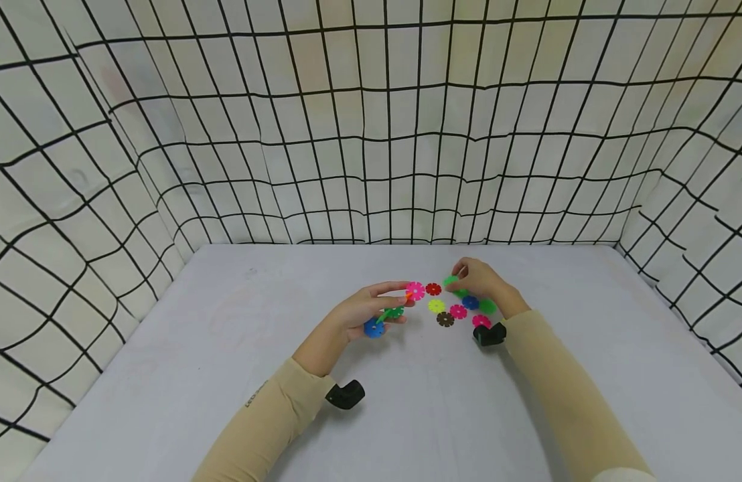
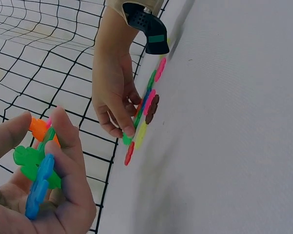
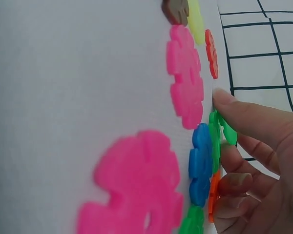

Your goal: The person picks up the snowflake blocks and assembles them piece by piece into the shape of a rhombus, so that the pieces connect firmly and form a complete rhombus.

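linked discs (image 2: 31, 158) gripped inside left hand (image 1: 366, 309), green disc (image 1: 450, 280) between right hand (image 1: 481, 280) fingertips, pinched

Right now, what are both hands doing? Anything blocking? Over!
Left hand grips linked discs. Right hand pinches green disc. Loose discs close by; nothing seems blocking.

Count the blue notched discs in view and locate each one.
2: one blue disc held in the left hand, another blue disc on the table near the right hand. More may be hidden.
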`<state>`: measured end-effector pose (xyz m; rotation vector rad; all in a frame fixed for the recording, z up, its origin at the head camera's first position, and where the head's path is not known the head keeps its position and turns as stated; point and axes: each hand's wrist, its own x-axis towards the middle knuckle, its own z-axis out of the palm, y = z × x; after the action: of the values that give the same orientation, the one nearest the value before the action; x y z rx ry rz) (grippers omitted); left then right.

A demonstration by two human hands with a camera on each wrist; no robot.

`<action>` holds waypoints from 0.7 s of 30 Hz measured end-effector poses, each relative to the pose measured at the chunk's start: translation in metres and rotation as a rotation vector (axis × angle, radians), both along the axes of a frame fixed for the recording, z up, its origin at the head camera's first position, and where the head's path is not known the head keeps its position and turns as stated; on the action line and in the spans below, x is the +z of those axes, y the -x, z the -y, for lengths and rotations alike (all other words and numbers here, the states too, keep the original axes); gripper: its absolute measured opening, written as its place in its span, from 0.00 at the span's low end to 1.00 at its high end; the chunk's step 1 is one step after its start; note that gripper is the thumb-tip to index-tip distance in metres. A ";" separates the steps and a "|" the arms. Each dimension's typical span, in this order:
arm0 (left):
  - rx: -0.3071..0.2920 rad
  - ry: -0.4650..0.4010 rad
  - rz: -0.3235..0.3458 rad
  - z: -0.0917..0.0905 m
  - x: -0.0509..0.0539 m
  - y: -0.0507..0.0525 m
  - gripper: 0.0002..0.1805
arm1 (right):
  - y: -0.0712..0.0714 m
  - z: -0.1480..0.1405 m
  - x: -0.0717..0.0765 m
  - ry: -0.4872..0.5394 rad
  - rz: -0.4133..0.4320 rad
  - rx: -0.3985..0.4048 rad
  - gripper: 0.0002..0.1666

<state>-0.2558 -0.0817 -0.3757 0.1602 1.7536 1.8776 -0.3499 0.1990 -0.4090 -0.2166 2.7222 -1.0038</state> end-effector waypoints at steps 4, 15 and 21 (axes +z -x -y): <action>0.000 -0.005 -0.005 0.001 0.000 0.000 0.26 | 0.000 -0.001 0.000 0.034 -0.015 -0.001 0.19; 0.026 -0.012 -0.020 0.001 0.002 0.000 0.24 | -0.008 -0.009 0.001 0.182 -0.072 -0.043 0.18; 0.010 -0.008 -0.017 0.000 0.004 -0.001 0.23 | -0.012 -0.009 0.011 0.243 -0.100 -0.036 0.19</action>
<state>-0.2550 -0.0821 -0.3721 0.1707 1.7617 1.8961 -0.3375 0.2084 -0.3985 -0.2658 2.6946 -1.3702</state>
